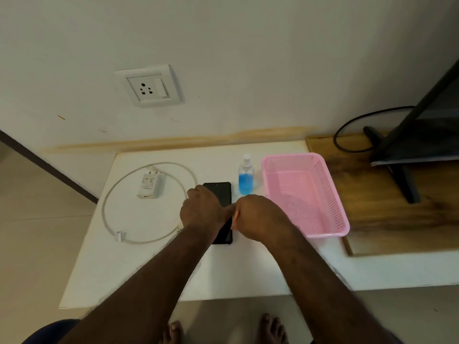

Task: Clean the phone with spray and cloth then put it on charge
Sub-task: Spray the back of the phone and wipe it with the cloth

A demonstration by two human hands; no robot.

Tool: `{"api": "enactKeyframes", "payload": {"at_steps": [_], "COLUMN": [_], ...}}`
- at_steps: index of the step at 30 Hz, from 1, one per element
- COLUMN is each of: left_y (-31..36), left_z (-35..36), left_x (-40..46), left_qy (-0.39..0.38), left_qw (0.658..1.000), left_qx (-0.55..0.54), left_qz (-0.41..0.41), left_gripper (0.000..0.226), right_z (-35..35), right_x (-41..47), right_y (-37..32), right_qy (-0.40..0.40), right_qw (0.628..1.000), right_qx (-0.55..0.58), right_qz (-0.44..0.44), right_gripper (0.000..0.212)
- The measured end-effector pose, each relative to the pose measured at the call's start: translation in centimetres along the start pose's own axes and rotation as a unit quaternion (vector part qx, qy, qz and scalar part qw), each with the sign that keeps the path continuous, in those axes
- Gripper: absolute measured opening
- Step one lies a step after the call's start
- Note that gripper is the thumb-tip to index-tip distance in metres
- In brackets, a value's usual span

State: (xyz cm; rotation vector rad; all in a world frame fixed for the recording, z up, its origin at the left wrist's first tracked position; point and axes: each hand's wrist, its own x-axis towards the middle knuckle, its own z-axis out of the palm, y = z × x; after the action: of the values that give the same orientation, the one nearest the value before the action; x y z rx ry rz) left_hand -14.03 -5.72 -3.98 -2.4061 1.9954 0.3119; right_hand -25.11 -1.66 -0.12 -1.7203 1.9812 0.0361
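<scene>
**Both hands over one phone on the white table**

On the white table (pixel 154 264), a single black phone (pixel 221 194) lies flat, its long side running away from the viewer, just left of the spray bottle (pixel 246 176). Left hand (pixel 202 207) rests on the phone's left edge and near half, knuckles up; its fingers curl downward over that edge, but whether they actually grip the phone cannot be told, since the fingertips are hidden beneath the hand. Right hand (pixel 258 218) hovers at the phone's right edge, its fingers curled under and out of sight; a small pale-orange sliver shows at its left side, too little to identify, so what it holds cannot be told. Only the phone's far end and a strip of its near right corner remain visible between and beyond the hands.

Counts: one phone; one clear spray bottle holding blue liquid, standing upright; one white charger adapter (pixel 149 186) lying inside the loop of one white cable (pixel 109 202), left of the phone; one pink perforated basket (pixel 330 194) right of the bottle; one wall socket (pixel 148 86) above the table.
</scene>
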Motion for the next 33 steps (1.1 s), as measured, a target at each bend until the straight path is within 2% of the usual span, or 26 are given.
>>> {"api": "enactKeyframes", "payload": {"at_steps": [4,6,9,14,19,22,25,28,30,32,33], "left_y": [-0.8,-2.5,-6.4,-10.3,-10.5,-10.9,-11.0,-10.8,-10.8,-10.7,-10.7], "left_z": [-1.6,-2.9,-4.5,-4.2,-4.4,-3.7,-3.1,-2.8,-2.7,-2.7,-2.7], "left_x": [-1.2,-2.7,-4.7,-4.9,-1.9,-0.8,-0.3,-0.1,-0.2,-0.3,-0.3], "left_qy": [0.021,0.066,0.110,0.062,0.041,0.028,0.018,0.008,-0.001,-0.003,-0.003], "left_qw": [0.999,0.994,0.983,0.977,0.958,0.952,0.948,0.946,0.944,0.943,0.943], "left_qx": [-0.008,-0.031,-0.078,-0.129,-0.143,-0.175,-0.197,-0.210,-0.212,-0.214,-0.217], "left_qz": [0.044,0.081,0.123,0.156,0.244,0.249,0.248,0.247,0.251,0.254,0.253], "left_gripper": [0.092,0.082,0.079,0.069,0.056,0.054,0.053,0.052,0.051,0.050,0.049], "right_z": [1.6,2.1,2.2,1.7,1.7,2.0,2.5,3.1,3.0,2.8,2.9], "right_x": [2.0,2.3,2.1,1.4,1.0,1.0,1.1,1.5,1.0,0.7,0.3], "right_y": [-0.3,-0.1,0.6,0.5,-0.2,-0.2,-0.2,0.0,-0.2,-0.4,-0.3], "right_qy": [-0.012,0.012,0.069,0.146,0.197,0.215,0.217,0.231,0.193,0.201,0.212], "right_qw": [0.995,0.994,0.992,0.985,0.977,0.972,0.969,0.965,0.973,0.977,0.975], "right_qx": [-0.078,-0.094,-0.091,-0.082,-0.033,0.027,-0.042,-0.056,-0.031,-0.008,0.013], "right_qz": [0.063,0.053,0.056,0.040,0.075,0.097,0.107,0.114,0.123,0.073,0.060], "right_gripper": [0.044,0.036,0.026,0.030,0.039,0.030,0.037,0.043,0.033,0.007,0.008]}}
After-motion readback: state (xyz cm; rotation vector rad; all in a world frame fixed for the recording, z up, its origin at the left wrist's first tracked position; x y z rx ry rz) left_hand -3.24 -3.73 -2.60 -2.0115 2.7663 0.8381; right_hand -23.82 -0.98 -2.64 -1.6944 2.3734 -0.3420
